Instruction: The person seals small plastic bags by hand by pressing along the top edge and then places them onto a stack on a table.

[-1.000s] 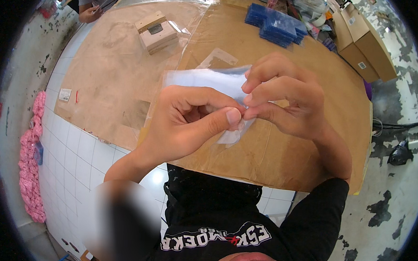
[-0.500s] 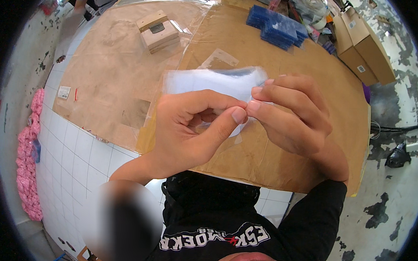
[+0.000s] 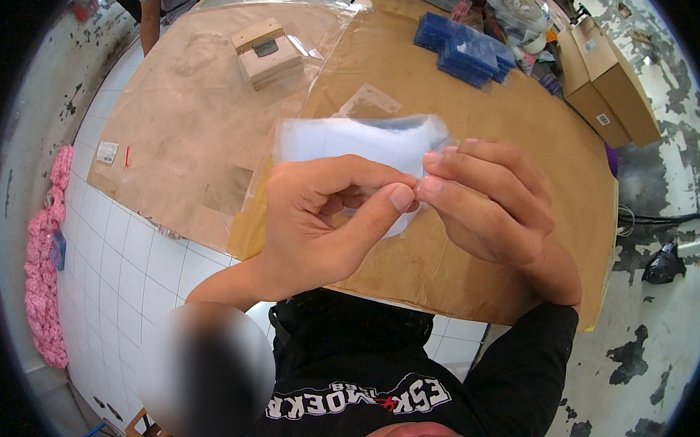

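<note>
A glossy, clear plastic sheet [image 3: 353,138] extends behind my hands above the covered table, with bright reflections across it. My left hand [image 3: 327,218] is closed in a pinch, its thumb and index tip meeting at the sheet's near right side. Right against those fingertips, my right hand [image 3: 497,197] grips the sheet's right edge between thumb and bent fingers. The fingertips of both hands touch or nearly touch. They hide the exact bit of sheet between them.
A wooden block fixture [image 3: 271,58] stands at the far left of the brown-covered table [image 3: 191,120]. Stacked blue-edged sheets [image 3: 468,49] lie at the far right, near an open cardboard box [image 3: 609,81]. Another clear piece [image 3: 369,101] lies beyond my hands. A person's arm [image 3: 150,23] shows at upper left.
Both hands keep nearly the same pinch, with only slight shifts of the fingers. At the upper left, the other person's arm has changed position.
</note>
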`<state>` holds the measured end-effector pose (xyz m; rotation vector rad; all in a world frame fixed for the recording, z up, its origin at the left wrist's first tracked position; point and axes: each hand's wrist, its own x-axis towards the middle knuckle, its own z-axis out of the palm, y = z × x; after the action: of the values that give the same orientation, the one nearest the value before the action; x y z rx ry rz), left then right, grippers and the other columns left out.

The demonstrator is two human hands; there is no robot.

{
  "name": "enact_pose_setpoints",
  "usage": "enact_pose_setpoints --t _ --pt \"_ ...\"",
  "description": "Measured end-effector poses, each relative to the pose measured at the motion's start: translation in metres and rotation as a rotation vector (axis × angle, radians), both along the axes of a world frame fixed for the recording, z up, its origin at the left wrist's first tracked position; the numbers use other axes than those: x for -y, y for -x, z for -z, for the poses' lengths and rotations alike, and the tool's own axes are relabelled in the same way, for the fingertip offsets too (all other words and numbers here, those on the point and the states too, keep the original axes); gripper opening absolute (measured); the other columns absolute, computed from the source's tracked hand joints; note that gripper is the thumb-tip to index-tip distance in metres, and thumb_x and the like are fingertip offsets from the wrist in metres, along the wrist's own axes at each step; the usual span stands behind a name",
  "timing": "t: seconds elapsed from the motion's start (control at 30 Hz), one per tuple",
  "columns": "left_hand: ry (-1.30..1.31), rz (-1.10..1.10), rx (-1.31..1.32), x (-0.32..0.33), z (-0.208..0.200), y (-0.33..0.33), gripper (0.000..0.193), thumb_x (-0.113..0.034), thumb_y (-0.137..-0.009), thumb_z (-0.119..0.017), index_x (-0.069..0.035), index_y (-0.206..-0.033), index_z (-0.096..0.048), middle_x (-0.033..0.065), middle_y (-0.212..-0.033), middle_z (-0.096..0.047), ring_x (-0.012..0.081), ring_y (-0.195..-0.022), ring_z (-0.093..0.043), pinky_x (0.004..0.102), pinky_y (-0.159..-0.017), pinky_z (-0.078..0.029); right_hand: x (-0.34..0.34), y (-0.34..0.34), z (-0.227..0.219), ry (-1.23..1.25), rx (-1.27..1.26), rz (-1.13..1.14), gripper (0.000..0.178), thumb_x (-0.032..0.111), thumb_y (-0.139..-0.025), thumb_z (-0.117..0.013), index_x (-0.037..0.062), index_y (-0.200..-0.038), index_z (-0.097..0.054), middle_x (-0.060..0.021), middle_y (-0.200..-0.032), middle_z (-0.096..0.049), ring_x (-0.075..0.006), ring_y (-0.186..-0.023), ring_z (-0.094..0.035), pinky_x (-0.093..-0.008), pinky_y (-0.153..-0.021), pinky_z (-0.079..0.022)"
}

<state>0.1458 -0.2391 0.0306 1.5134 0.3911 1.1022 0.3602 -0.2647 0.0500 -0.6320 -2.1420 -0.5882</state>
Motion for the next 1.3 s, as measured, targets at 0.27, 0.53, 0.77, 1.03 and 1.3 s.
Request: enact_pose_setpoints --t 0.27,0.53,0.77,1.03,1.3 --pt "0.053 0.057 0.007 -0.001 0.004 0.002 0.008 0.0 -0.093 -0.063 0.006 -0.094 -0.067 0.0089 -0.087 -0.071 0.0075 -0.078 -0.064 0.0212 -0.068 -0.051 -0.01 0.01 0.002 -0.071 -0.011 -0.024 0.026 0.015 -0.064 -0.073 0.005 -0.086 -0.066 -0.0082 -0.089 -0.067 -0.0255 -0.08 -0.065 -0.0346 -0.065 -0.056" --pt "0.052 -0.299 0.11 -0.011 0.002 0.025 0.014 -0.01 -0.098 -0.056 0.001 -0.091 -0.062 0.0109 -0.085 -0.069 0.016 -0.077 -0.068 0.0291 -0.07 -0.056 -0.007 0.001 0.003 0.158 -0.108 -0.172 0.02 0.005 -0.089 -0.065 0.0051 -0.1 -0.048 -0.0142 -0.097 -0.067 -0.0255 -0.084 -0.066 -0.0342 -0.072 -0.054" --pt "-0.299 -0.953 0.323 -0.044 -0.025 0.092 0.024 -0.011 -0.1 -0.043 0.008 -0.103 -0.058 0.0349 -0.104 -0.065 0.042 -0.098 -0.069 0.051 -0.084 -0.061 -0.027 -0.007 0.01 0.61 -0.829 -0.112 0.006 0.004 -0.1 -0.05 0.0003 -0.099 -0.046 -0.0083 -0.081 -0.06 -0.0106 -0.063 -0.06 -0.0213 -0.057 -0.047" --pt "-0.382 -1.128 0.422 -0.037 -0.047 0.111 0.054 -0.019 -0.096 -0.029 0.024 -0.118 -0.052 0.0356 -0.125 -0.057 0.0481 -0.118 -0.057 0.0571 -0.11 -0.04 -0.062 -0.043 0.037 1.359 -0.681 0.184 0.007 0.01 -0.098 -0.053 0.0047 -0.096 -0.049 -0.003 -0.075 -0.059 -0.0094 -0.057 -0.058 -0.0232 -0.053 -0.045" --pt "0.07 0.302 0.434 -0.027 -0.047 0.147 0.048 -0.027 -0.103 -0.027 0.01 -0.13 -0.041 0.0321 -0.11 -0.063 0.0432 -0.096 -0.068 0.0524 -0.094 -0.053 -0.075 -0.053 0.051 1.4 -0.615 -0.023 0.007 0.01 -0.098 -0.052 0.0051 -0.095 -0.049 -0.0023 -0.073 -0.057 -0.0086 -0.056 -0.054 -0.0233 -0.054 -0.045"
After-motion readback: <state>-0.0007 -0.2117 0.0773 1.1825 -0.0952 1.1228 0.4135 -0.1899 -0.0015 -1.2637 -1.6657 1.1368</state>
